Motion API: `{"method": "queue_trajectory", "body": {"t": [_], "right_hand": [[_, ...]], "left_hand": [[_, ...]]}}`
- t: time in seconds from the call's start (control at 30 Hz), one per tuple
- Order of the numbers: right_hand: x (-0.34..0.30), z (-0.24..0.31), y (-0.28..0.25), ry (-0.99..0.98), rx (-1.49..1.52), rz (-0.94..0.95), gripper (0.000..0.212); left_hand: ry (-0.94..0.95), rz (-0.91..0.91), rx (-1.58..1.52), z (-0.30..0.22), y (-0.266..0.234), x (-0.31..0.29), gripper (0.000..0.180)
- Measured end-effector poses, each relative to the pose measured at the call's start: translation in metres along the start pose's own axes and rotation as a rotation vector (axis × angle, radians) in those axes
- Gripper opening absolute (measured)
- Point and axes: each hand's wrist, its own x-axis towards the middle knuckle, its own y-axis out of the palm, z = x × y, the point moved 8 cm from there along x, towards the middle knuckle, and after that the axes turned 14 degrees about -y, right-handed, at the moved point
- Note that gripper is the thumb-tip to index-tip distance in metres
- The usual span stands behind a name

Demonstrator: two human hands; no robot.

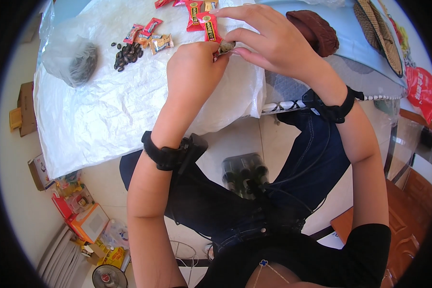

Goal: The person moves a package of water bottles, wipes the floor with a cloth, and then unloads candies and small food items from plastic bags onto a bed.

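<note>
My left hand [193, 67] is closed, its thumb and fingers pinching a small torn wrapper with a greyish-brown piece [226, 46] showing in it. From the other side my right hand [273, 41] pinches the same small piece, while one of its fingers stretches out above some red wrapped candies [209, 27]. To the left of my hands lies a heap of dark, shiny seeds or beans [127, 56]. Small red candies [152, 26] and a cream-coloured candy [161, 43] sit beside that heap.
White crinkled plastic sheeting [110, 115] covers the table. A clear bag of dark contents [74, 62] stands at the left. Far right are a brown leathery object [314, 31], a woven hat [379, 36] and a red bag [421, 91]. Bottles [245, 175] stand on the floor between my legs.
</note>
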Motion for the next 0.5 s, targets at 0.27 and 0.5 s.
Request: {"method": "queue_trajectory", "body": {"t": [0.27,0.5], "right_hand": [[-0.005,-0.014,-0.005,0.13,0.059,-0.039,0.015],[-0.015,-0.034,-0.011,0.41,0.363,-0.249,0.013]], "left_hand": [[-0.103,0.15,-0.323,0.009,0.003,0.009,0.017],[0.008,0.167,-0.475,0.004,0.0,0.01,0.024]]}}
